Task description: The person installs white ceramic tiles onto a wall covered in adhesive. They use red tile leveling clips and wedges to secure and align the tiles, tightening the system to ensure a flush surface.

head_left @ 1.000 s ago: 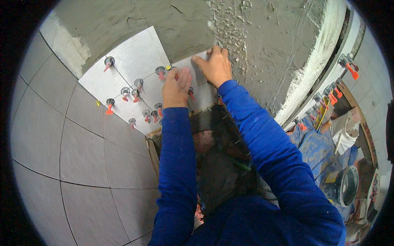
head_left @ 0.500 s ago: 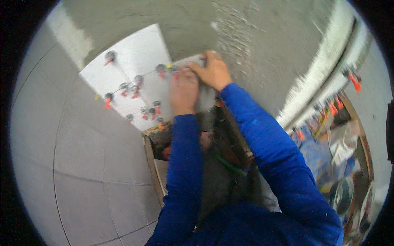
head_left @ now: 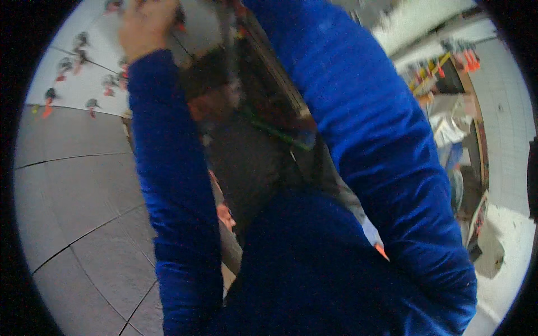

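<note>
Left hand [head_left: 147, 25] seen blurred at the top edge, laid on a pale tile [head_left: 84, 84] studded with levelling clips [head_left: 50, 95], its grip not discernible, right hand cut off from view, blue sleeves [head_left: 174, 185] raised

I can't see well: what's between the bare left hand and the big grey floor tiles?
A white tile dotted with small grey-and-red clips, in the head view.
</note>
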A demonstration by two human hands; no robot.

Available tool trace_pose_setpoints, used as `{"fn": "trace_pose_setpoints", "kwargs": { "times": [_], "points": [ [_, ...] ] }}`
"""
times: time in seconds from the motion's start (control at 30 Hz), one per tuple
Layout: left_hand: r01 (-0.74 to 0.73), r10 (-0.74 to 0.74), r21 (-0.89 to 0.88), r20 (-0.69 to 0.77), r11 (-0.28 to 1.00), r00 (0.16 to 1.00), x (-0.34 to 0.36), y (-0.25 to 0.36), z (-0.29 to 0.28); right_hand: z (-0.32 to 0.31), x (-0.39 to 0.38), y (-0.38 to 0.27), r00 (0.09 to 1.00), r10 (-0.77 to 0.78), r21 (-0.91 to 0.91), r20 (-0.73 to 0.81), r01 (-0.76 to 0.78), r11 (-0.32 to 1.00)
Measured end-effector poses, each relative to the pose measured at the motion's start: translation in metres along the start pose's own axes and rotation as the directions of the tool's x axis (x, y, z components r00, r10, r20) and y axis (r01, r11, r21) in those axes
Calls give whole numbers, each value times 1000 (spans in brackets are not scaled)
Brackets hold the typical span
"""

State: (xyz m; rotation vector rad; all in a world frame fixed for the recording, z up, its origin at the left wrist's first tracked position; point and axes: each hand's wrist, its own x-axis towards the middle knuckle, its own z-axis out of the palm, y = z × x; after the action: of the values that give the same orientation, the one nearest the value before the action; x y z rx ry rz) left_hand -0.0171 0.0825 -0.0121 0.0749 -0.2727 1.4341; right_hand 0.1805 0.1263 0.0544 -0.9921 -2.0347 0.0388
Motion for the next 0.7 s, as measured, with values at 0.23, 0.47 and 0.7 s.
{"fn": "trace_pose_setpoints", "kwargs": {
  "times": [0.23,0.47,0.7],
  "points": [
    [-159,140,153,122,975,982,-13,-37,8,-32,-24,-21,912,386,318,139,-410,855],
    [-150,171,321,-37,935,985,-37,-48,21,-29,-31,-13,919,378,448,111,-385,807],
    [-182,249,399,-123,899,961,-32,-47,25,-26,-30,-16,928,371,351,31,-357,865]
  ]
}}
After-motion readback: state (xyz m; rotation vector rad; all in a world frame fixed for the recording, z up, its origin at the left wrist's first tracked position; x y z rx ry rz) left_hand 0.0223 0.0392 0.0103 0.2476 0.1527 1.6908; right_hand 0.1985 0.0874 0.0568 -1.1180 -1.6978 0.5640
